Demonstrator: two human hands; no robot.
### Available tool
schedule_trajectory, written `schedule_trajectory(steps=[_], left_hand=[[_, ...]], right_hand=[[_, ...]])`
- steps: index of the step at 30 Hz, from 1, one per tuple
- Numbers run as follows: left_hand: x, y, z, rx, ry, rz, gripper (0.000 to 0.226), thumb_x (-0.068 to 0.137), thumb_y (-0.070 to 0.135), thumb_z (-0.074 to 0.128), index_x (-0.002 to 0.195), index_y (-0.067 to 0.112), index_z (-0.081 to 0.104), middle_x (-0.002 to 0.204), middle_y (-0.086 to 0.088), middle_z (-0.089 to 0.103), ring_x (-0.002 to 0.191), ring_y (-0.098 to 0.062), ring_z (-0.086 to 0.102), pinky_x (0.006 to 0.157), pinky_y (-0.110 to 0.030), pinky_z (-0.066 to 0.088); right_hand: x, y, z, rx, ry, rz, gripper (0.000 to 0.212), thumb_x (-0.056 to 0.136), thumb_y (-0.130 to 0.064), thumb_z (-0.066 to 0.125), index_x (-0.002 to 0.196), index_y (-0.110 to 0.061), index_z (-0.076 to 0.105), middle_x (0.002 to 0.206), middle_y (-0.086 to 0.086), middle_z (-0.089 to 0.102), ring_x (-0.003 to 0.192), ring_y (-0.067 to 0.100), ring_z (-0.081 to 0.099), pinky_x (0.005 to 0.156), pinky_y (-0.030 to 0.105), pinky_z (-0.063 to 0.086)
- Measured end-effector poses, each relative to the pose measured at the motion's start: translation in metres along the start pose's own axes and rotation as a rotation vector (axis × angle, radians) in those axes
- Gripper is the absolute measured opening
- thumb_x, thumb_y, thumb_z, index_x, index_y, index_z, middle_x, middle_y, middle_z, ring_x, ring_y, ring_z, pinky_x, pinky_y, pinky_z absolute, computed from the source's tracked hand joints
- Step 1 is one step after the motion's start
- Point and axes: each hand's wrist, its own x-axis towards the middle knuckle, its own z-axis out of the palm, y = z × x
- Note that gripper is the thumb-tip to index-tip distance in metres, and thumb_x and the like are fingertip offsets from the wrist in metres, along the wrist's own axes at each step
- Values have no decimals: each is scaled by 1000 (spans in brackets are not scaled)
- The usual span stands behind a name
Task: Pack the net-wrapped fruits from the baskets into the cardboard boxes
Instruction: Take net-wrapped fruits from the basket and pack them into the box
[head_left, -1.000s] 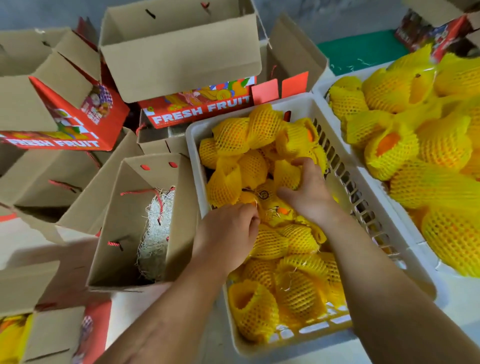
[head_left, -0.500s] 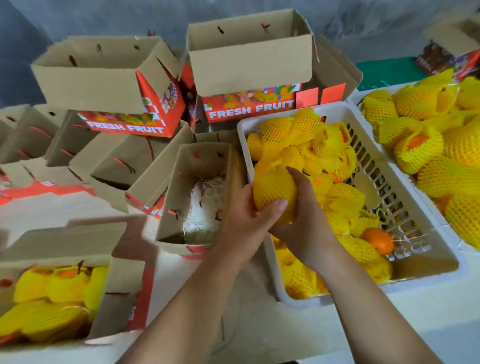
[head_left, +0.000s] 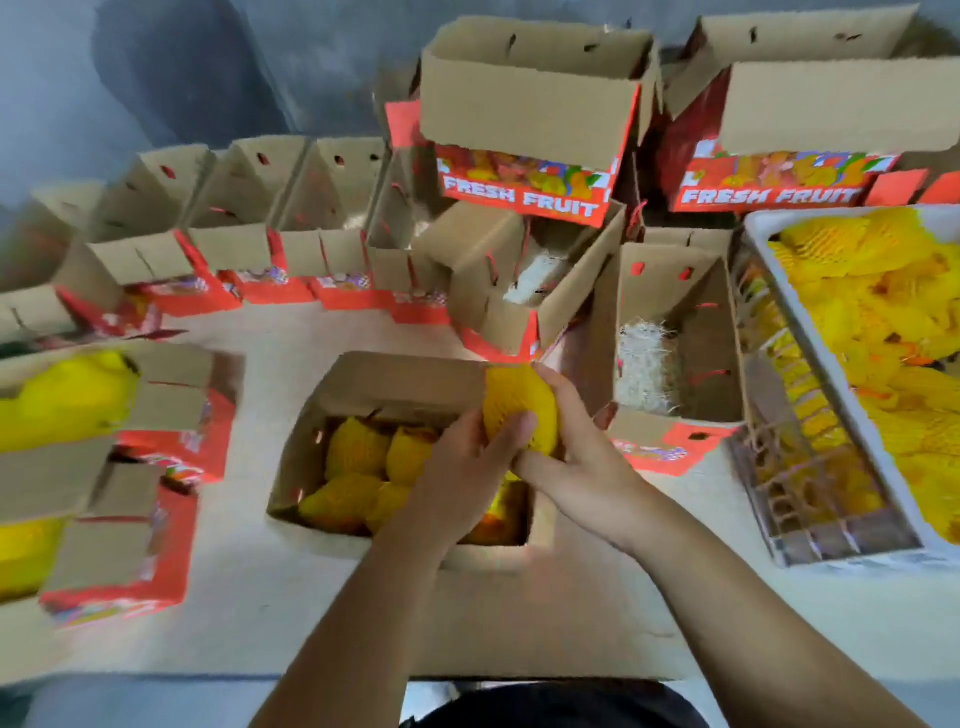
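Observation:
A fruit in yellow foam net (head_left: 517, 410) is held between both my hands above the far right corner of an open cardboard box (head_left: 363, 379). My left hand (head_left: 467, 467) grips it from the near side, thumb across the net. My right hand (head_left: 576, 452) cups it from the right. Several net-wrapped fruits (head_left: 363, 467) lie inside that box. At the right, a white plastic basket (head_left: 810, 332) holds many more yellow-netted fruits (head_left: 883, 322).
An open box with straw padding (head_left: 670, 338) stands between the filled box and the basket. A row of open boxes (head_left: 291, 228) lines the back, with "FRESH FRUIT" boxes (head_left: 524, 130) stacked behind. Boxes with fruit (head_left: 67, 400) sit at the left.
Both hands lifted one netted fruit out of the basket and carried it left, over the partly filled box. The view swung left with them.

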Motion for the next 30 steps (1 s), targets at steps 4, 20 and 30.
schedule_trajectory(steps=[4,20,30], left_hand=[[-7,-30,-62,42,-13,-255,72,63,101,29,96,49,63,108,21,65,105,3,60,101,-12,38],[57,-61,-92,805,-359,-31,28,97,35,67,124,26,67,107,-4,77,107,-25,69,94,-37,54],[40,-86,-102,1109,-50,25,49,90,66,59,131,38,58,121,4,70,120,-25,55,97,-39,38]], right_hand=[[19,3,59,102,79,169,64,77,-30,63,140,-36,52,113,-5,72,102,8,68,89,35,58],[44,-2,66,-1051,-597,356,53,94,-25,69,142,-34,48,138,-5,48,117,20,57,90,23,47],[70,23,86,-1035,-411,536,41,93,-50,59,125,-25,58,123,4,64,114,30,60,81,30,49]])
